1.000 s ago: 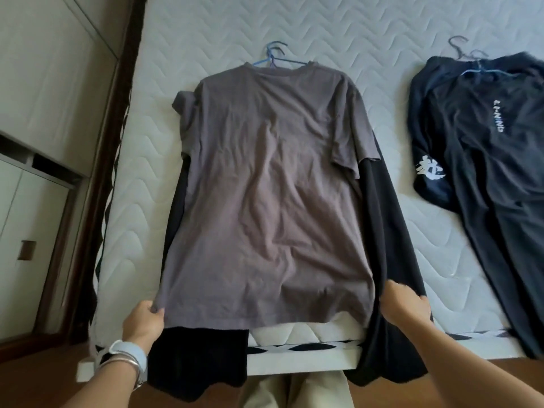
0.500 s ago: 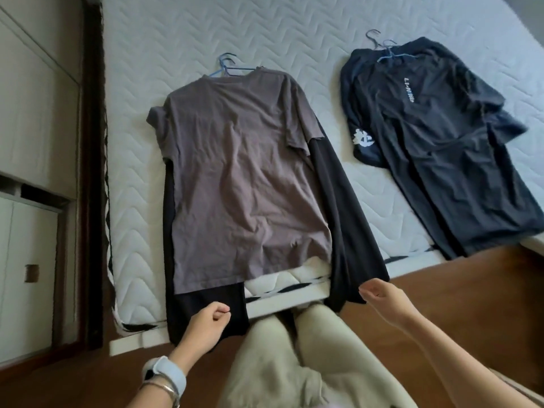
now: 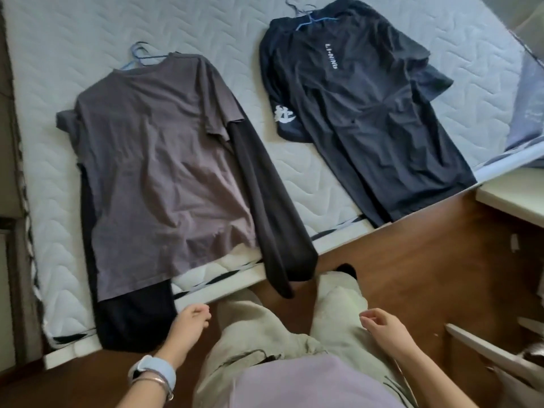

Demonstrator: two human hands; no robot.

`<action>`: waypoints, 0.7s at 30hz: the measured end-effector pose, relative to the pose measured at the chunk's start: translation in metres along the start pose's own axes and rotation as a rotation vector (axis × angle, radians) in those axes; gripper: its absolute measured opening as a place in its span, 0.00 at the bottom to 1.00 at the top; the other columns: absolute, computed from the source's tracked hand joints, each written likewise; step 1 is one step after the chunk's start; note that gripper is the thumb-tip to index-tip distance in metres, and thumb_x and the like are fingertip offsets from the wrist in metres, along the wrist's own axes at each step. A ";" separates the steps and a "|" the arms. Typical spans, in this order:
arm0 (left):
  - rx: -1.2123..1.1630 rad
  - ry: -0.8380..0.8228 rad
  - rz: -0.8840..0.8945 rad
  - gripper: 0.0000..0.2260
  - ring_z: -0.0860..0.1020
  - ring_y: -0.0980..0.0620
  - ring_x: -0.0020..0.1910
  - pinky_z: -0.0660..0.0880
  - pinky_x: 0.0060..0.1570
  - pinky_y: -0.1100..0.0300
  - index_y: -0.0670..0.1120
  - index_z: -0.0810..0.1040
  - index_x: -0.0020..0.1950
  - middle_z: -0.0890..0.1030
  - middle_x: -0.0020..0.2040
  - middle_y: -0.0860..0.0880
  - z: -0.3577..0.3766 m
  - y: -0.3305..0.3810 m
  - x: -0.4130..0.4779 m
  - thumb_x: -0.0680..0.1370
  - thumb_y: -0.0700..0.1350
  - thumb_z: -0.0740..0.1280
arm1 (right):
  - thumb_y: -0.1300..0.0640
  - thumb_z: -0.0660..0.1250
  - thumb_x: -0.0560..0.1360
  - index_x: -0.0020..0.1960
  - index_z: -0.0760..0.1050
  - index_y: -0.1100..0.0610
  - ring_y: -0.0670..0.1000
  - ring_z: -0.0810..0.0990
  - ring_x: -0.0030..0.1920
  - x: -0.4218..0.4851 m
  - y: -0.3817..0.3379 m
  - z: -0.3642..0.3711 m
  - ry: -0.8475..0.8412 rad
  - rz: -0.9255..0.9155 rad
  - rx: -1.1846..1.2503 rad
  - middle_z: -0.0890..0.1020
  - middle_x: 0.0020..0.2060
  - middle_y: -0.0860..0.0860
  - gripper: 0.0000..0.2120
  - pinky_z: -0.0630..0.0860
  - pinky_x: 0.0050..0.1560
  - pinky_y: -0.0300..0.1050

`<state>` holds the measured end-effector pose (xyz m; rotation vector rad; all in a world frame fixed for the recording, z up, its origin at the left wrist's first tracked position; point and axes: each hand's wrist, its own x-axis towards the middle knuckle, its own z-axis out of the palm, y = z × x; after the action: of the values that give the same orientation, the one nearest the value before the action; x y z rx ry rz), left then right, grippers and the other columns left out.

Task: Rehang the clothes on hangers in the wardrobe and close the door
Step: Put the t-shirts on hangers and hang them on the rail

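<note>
The left hand (image 3: pixel 191 319) hangs with fingers loosely curled, holding nothing. It is close to the black hem of a long-sleeved top (image 3: pixel 135 319) that droops over the edge of the bed (image 3: pixel 59 39). The right hand (image 3: pixel 382 326) is likewise relaxed and empty, above the wooden floor (image 3: pixel 426 260). Beyond the left hand a grey T-shirt (image 3: pixel 164 160) lies on a blue hanger (image 3: pixel 141 61), over the black top. Beyond the right hand, further up the bed, lie dark shirts (image 3: pixel 368 113).

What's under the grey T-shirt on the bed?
A black long-sleeved garment: one sleeve and its hem stick out past the grey T-shirt. Blue hanger hooks show at the collar; the rest is covered.
</note>
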<state>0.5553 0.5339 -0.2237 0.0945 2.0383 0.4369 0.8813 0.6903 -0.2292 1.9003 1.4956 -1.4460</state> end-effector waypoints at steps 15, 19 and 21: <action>-0.005 -0.172 -0.100 0.08 0.76 0.52 0.48 0.70 0.41 0.61 0.46 0.75 0.55 0.78 0.51 0.48 0.170 0.118 -0.031 0.79 0.45 0.60 | 0.57 0.61 0.76 0.51 0.76 0.56 0.51 0.80 0.42 0.079 0.052 -0.205 0.073 0.135 -0.014 0.81 0.39 0.50 0.07 0.74 0.41 0.41; -0.021 -0.157 -0.045 0.06 0.76 0.51 0.47 0.68 0.40 0.61 0.47 0.74 0.52 0.79 0.50 0.47 0.166 0.161 -0.007 0.79 0.44 0.59 | 0.56 0.63 0.75 0.47 0.78 0.52 0.52 0.81 0.45 0.095 0.013 -0.212 -0.018 0.082 -0.098 0.83 0.42 0.51 0.06 0.78 0.48 0.46; -0.058 -0.123 -0.011 0.07 0.77 0.49 0.47 0.69 0.41 0.58 0.46 0.76 0.53 0.80 0.51 0.45 0.165 0.192 0.007 0.79 0.43 0.60 | 0.56 0.63 0.75 0.42 0.76 0.47 0.51 0.81 0.44 0.105 -0.020 -0.228 -0.051 0.000 -0.141 0.82 0.39 0.48 0.06 0.77 0.48 0.44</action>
<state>0.6719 0.7578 -0.2338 0.0736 1.9031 0.4714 0.9729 0.9236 -0.2121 1.7682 1.5312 -1.3405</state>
